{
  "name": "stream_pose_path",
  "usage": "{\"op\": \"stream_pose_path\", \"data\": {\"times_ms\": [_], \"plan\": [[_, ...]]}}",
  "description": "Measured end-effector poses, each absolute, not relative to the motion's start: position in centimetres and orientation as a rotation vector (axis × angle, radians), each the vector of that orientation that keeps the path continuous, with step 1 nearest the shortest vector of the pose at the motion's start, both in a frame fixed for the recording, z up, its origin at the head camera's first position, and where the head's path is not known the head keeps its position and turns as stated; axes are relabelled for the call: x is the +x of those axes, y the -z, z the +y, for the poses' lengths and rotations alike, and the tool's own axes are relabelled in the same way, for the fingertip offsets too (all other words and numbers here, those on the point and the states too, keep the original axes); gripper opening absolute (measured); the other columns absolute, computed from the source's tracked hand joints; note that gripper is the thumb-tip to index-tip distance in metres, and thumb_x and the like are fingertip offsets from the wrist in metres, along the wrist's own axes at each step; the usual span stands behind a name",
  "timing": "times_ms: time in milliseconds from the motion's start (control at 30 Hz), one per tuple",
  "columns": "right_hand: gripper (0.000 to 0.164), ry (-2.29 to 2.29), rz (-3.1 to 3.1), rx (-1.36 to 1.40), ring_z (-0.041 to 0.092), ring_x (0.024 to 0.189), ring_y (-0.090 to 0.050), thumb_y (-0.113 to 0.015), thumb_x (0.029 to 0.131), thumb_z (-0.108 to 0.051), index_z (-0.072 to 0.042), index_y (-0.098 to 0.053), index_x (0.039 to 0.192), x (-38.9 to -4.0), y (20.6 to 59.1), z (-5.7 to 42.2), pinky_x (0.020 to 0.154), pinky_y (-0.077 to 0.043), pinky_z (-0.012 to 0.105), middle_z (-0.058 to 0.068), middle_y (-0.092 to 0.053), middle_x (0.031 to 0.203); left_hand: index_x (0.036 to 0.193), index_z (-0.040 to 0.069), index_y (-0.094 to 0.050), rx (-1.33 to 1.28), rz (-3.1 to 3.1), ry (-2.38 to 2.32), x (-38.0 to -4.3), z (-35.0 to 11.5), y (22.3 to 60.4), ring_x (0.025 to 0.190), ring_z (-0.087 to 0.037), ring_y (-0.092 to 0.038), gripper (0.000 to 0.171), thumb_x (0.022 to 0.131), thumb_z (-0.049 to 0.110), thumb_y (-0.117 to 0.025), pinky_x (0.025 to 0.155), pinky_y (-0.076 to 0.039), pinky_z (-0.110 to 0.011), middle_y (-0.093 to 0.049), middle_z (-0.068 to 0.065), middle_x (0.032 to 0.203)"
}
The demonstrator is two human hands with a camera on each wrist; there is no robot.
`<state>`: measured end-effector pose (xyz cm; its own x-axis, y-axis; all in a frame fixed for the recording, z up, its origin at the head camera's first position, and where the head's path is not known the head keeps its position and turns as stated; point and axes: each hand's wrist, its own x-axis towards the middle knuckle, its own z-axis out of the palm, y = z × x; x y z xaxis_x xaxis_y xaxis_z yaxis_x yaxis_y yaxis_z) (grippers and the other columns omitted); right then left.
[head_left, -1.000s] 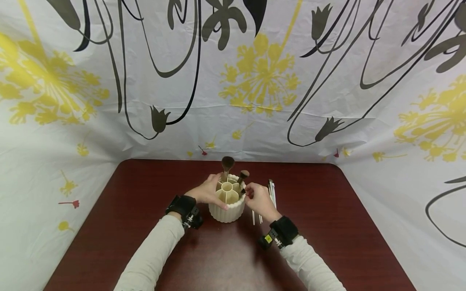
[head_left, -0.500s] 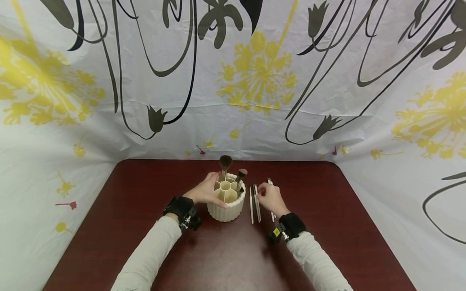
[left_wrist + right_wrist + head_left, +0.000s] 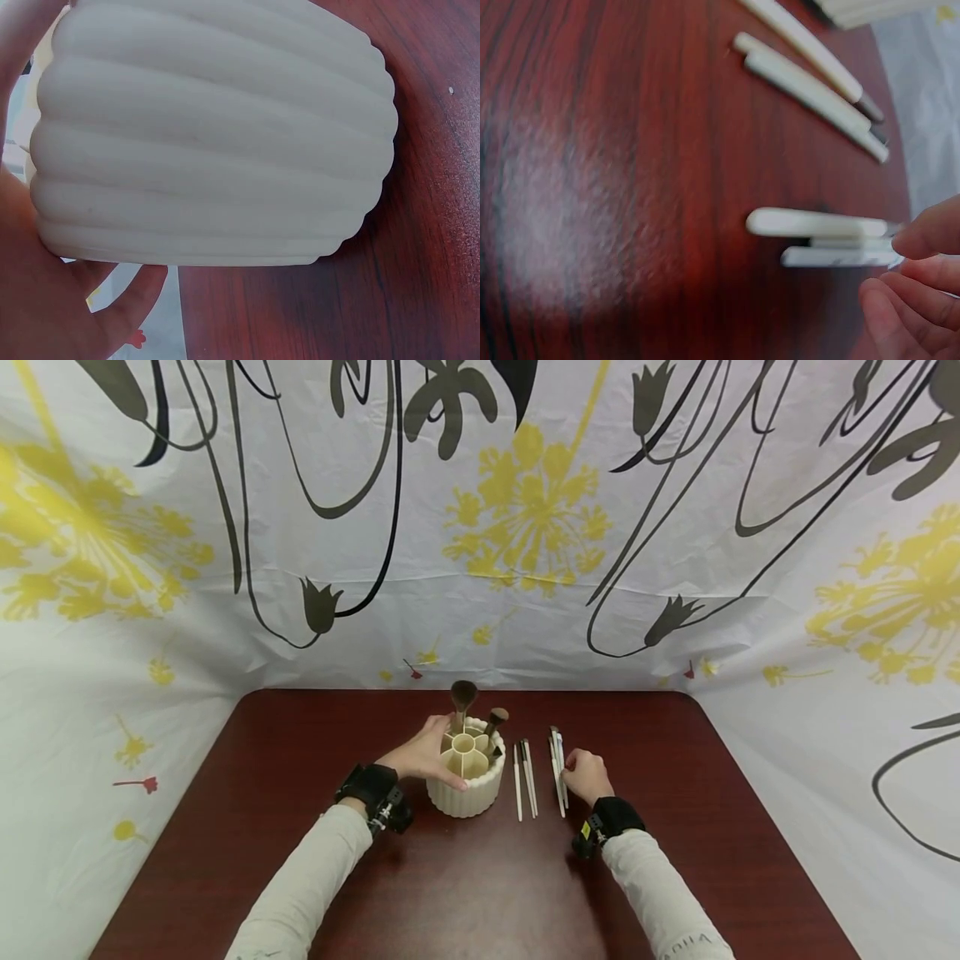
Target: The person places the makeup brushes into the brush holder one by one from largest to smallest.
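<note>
A cream, ribbed makeup brush holder (image 3: 463, 797) with divided compartments stands on the table. My left hand (image 3: 426, 756) grips its rim, the thumb at the near side and the fingers around the left. In the left wrist view the holder's ribbed wall (image 3: 210, 142) fills most of the picture. A large fluffy brush (image 3: 463, 693) and a smaller brush (image 3: 497, 718) stick up from it. My right hand (image 3: 588, 775) is at a bunch of slim white-handled brushes (image 3: 557, 772) lying on the table. In the right wrist view its loosely bent fingers are right at the far ends of those brushes (image 3: 832, 255).
Between the holder and that bunch lie one slim brush (image 3: 517, 785) and a close pair of brushes (image 3: 529, 781). The dark red table (image 3: 480, 893) meets a patterned white cloth (image 3: 480, 643) behind and at the sides.
My right hand has gone from the holder's rim, rightward past the loose brushes, to the right side of the bunch. My left hand has stayed on the holder.
</note>
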<state>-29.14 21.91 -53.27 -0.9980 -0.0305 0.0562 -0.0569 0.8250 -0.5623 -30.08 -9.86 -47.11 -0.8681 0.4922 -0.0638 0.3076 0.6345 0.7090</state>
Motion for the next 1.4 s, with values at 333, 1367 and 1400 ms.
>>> {"op": "stream_pose_path", "data": {"times_ms": [333, 1367, 1400], "plan": [[0.01, -0.917, -2.961, 0.053, 0.017, 0.056, -0.049, -0.061, 0.079, -0.006, 0.003, -0.059, 0.084, -29.3, 53.6, 21.9, 0.052, -0.04, 0.029, 0.008, -0.055, 0.066, 0.145, 0.008, -0.012, 0.721, 2.598, -1.059, -30.3, -10.4, 46.8, 0.132, -0.03, -0.021, 0.123, 0.053, 0.043, -0.084, 0.102, -0.027, -0.05, -0.019, -0.017, 0.143], [0.011, -0.831, -2.992, 0.039, 0.018, 0.055, -0.046, -0.056, 0.076, 0.0, 0.007, -0.06, 0.085, -29.6, 54.3, 21.4, 0.052, -0.038, 0.029, 0.011, -0.057, 0.07, 0.136, 0.004, -0.029, 0.633, 2.675, -1.055, -28.9, -12.0, 47.7, 0.116, -0.029, -0.03, 0.11, 0.051, 0.044, -0.085, 0.095, -0.036, -0.045, -0.027, -0.017, 0.122], [0.01, -0.835, -2.996, 0.037, 0.017, 0.054, -0.044, -0.055, 0.076, 0.0, 0.006, -0.06, 0.083, -29.6, 54.3, 21.4, 0.051, -0.036, 0.028, 0.01, -0.055, 0.067, 0.136, 0.004, -0.03, 0.633, 2.678, -1.067, -28.9, -11.9, 47.7, 0.116, -0.029, -0.029, 0.11, 0.05, 0.042, -0.086, 0.095, -0.036, -0.045, -0.027, -0.018, 0.123]]}}
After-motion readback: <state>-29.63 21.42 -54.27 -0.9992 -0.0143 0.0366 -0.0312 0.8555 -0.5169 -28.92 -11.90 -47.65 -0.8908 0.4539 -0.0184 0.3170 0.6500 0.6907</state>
